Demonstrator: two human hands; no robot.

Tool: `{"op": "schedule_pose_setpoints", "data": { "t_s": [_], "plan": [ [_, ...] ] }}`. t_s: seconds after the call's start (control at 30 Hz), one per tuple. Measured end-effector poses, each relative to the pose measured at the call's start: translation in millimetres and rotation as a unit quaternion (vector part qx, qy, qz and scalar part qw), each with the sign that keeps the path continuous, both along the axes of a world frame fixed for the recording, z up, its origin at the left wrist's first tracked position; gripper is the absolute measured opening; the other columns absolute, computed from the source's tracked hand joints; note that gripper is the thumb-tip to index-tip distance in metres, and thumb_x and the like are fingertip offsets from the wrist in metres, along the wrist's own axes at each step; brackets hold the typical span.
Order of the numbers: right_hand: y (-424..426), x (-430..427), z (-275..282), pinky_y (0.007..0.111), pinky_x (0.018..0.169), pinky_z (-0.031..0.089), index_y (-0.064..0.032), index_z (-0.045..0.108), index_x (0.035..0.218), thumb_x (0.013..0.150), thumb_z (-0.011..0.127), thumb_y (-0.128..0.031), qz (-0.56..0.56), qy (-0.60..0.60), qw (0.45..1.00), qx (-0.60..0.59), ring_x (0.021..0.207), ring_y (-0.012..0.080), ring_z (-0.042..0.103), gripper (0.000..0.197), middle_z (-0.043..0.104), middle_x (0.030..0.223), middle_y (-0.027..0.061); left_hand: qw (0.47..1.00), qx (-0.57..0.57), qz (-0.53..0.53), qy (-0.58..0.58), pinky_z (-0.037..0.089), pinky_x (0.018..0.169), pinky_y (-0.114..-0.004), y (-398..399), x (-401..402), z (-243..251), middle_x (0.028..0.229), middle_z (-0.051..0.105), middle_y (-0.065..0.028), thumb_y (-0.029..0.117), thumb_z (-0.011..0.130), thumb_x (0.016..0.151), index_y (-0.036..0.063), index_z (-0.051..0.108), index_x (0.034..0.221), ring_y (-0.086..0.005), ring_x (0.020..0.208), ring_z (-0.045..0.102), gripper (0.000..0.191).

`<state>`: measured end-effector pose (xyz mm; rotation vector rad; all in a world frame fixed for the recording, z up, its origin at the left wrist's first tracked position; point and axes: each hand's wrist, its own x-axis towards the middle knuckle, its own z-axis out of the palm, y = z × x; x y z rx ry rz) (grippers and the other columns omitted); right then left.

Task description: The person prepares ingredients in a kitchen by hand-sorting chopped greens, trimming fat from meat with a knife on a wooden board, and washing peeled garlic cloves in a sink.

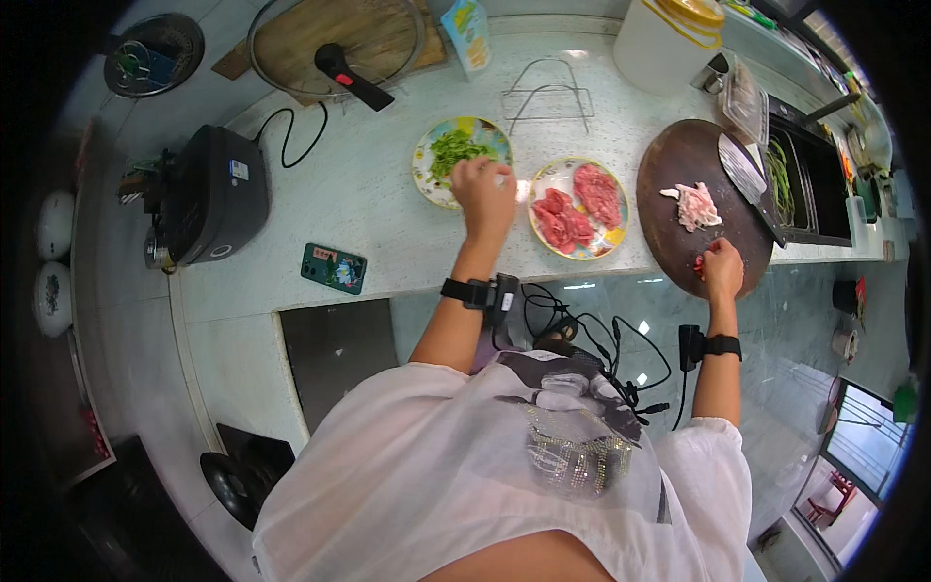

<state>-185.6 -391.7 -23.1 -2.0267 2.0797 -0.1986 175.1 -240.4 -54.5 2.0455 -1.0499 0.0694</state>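
Observation:
My left hand [485, 195] hovers with curled fingers at the near right edge of a patterned plate [423, 174]. Chopped green herbs [454, 153] lie on that plate; whether any are between my fingers is hidden. My right hand [724, 270] is over the near part of a round dark chopping board [665, 240], fingertips closed on small red chopped pieces [699, 266]. Pale fatty meat [697, 206] sits mid-board. A cleaver [742, 171] rests along the board's right side. Between my hands, another plate [577, 249] carries sliced red meat [561, 220] and minced meat [598, 195].
Behind the plates stands a wire rack [549, 102], with a lidded white bucket [658, 47] farther right. A phone [334, 268] and a black appliance [218, 193] are at left. A black sink [804, 182] adjoins the board. Cables [614, 342] hang below the counter edge.

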Motion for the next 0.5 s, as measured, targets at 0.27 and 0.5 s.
{"op": "schedule_pose_setpoints", "data": {
  "t_s": [0.27,0.5],
  "plan": [
    [7.0,106.3,19.5,0.038,0.072,0.049,-0.0047,0.068,0.088,0.078,0.06,-0.019,0.203,-0.143,0.961,-0.12,0.081,0.0302,0.065,0.02,0.067,0.084,0.0142,0.971,0.231,0.046,-0.029,0.019,0.103,-0.06,46.2,90.0,-24.7,0.119,0.054,-0.0157,0.015,0.069,0.072,0.0103,0.073,0.081,-0.0367,0.123,0.033,0.011],
    [52.6,262.0,-9.5,0.044,0.076,0.049,-0.007,0.069,0.089,0.078,0.059,-0.019,0.332,-0.191,0.924,-0.003,0.083,0.0377,0.062,0.019,0.064,0.089,0.0194,0.96,0.277,0.023,-0.042,0.012,0.106,-0.063,39.2,88.2,-29.9,0.126,0.05,-0.0196,0.014,0.067,0.074,0.0034,0.074,0.087,-0.0402,0.129,0.029,0.018]
  ]
}}
